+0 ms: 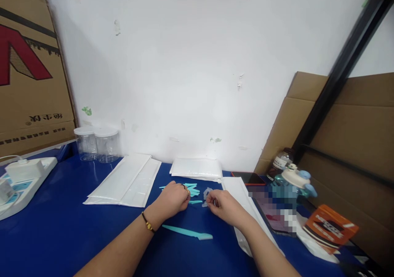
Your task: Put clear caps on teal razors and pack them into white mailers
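Observation:
My left hand [175, 198] is closed, and the end of a teal eyebrow razor [195, 202] sticks out at its fingers. Behind that hand lies a small pile of teal eyebrow razors [191, 188], partly hidden by it. My right hand [224, 206] has its fingertips pinched together at a small translucent plastic cap [204, 204]. More translucent caps [207, 192] lie just beyond those fingers. Nearer to me, one single teal razor [187, 232] rests flat on the blue table [129, 236], apart from both hands.
White padded envelopes lie left [123, 182], at the back [197, 168] and under my right forearm [243, 203]. Two clear jars [106, 145] and a power strip [27, 186] stand left. A phone [273, 211], bottle [291, 182] and orange pouch [331, 227] are right.

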The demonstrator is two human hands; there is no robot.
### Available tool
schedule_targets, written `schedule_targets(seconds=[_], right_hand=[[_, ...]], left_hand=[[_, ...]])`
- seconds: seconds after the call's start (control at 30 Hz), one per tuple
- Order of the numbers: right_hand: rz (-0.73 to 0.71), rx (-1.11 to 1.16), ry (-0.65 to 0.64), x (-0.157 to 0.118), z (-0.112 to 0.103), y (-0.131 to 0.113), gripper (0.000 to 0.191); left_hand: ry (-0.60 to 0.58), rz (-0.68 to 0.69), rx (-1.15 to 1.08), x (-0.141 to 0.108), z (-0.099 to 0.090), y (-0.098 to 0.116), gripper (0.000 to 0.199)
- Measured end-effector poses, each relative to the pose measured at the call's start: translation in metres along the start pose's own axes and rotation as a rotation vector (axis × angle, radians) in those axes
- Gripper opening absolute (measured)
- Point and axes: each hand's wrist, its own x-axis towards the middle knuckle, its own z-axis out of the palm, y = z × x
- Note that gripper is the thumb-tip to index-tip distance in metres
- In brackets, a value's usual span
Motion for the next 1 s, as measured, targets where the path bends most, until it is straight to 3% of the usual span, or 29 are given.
schedule_targets(seconds=[0.4, 0.73, 0.83, 1.0], right_hand=[[0.020, 0.134, -0.009, 0.003, 0.006, 0.001, 0.008], [0.080, 0.503, -0.111, 0.001, 0.007, -0.003, 0.018], [0.077, 0.436, -0.117, 0.000, -0.002, 0.000, 0.016], [0.077, 0.028, 0.100, -0.001, -0.019, 0.017, 0.012]], left_hand=[[0.051, 0.037, 0.063, 0.000, -0.002, 0.009, 0.020], [-0.008, 0.077, -0.336, -0.008, 0.001, 0.004, 0.015], [-0.100, 0.056, -0.440, -0.011, -0.002, 0.005, 0.017], [-0.192, 0.042, -0.535, -0.014, -0.005, 0.011, 0.017]])
